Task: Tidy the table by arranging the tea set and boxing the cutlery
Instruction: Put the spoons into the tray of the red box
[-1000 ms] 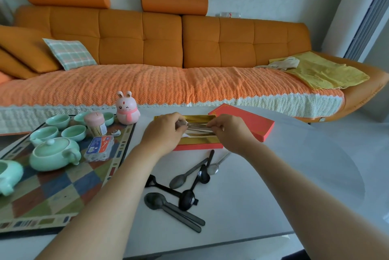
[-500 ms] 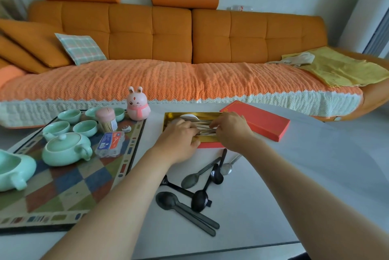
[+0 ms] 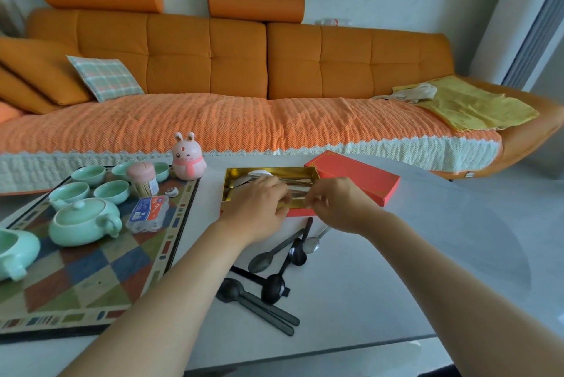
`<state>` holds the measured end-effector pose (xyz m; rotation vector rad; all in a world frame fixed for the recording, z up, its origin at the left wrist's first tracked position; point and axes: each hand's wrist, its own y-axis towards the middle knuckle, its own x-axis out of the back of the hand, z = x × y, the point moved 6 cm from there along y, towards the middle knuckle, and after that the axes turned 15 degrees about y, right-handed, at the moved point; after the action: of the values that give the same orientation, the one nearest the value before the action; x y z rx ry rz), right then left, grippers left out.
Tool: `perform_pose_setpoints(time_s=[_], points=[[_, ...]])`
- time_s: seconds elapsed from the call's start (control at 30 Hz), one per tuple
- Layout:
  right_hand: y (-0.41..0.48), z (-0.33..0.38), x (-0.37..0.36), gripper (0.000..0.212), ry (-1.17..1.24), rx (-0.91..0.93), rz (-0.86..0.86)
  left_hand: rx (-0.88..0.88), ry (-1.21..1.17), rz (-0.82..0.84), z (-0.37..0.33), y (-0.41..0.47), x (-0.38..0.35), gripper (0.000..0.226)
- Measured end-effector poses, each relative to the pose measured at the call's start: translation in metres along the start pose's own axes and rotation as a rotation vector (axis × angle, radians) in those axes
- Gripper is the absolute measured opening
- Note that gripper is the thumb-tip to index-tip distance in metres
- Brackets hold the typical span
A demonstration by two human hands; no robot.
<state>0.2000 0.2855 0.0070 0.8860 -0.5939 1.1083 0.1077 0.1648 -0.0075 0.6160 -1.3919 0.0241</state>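
**A:** What were the fingers doing?

**B:** The fingers of the left hand were curled and pinched on the silver cutlery. The right hand had its fingers curled on the same bundle from the other side. The tips of both hands nearly met.

**A:** And where did that cutlery lie?

**B:** Inside the gold-lined red box, at the centre of the frame. Both hands sat over its near edge. The red lid lay just to the right of the box, against its far corner.

**A:** Anything not yet boxed?

**B:** Yes, loose spoons lay on the white bench below the hands. Most were black, one was grey and one silver, and they were crossed over each other.

**A:** The tea set?

**B:** At the left of the frame, on a chequered tray. The mint-green teapot stood there with small matching cups above it. A pink toothpick holder stood among the cups, and a pink rabbit figure at the tray's upper right corner. An orange sofa filled the top of the frame.
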Motion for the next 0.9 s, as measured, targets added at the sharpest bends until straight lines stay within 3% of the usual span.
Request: perform_pose_setpoints(time_s=[0.1,0.17,0.27,0.43,0.67,0.83,0.9], points=[[-0.013,-0.005,-0.006,0.026,-0.06,-0.106,0.168,-0.014,-0.072,0.122,-0.018,-0.005,-0.002,0.009],[-0.02,-0.008,-0.008,0.027,-0.104,-0.153,0.251,-0.031,-0.081,0.253,-0.029,-0.011,-0.008,0.027],[-0.026,-0.012,-0.008,0.018,-0.104,-0.162,0.283,-0.07,-0.067,0.373,-0.041,-0.017,-0.015,0.049],[-0.028,-0.02,-0.012,0.009,-0.087,-0.193,0.303,-0.035,-0.089,0.413,-0.029,-0.018,-0.014,0.05],[-0.026,-0.021,-0.018,0.009,-0.021,-0.25,0.397,-0.004,-0.126,0.319,-0.027,-0.014,-0.008,0.037],[-0.012,-0.015,-0.012,0.005,0.208,-0.241,0.246,0.052,-0.215,0.271,-0.025,-0.007,-0.002,0.007],[-0.004,-0.013,-0.004,0.004,0.285,-0.234,0.123,0.114,-0.247,0.241,-0.012,-0.004,0.001,0.006]])
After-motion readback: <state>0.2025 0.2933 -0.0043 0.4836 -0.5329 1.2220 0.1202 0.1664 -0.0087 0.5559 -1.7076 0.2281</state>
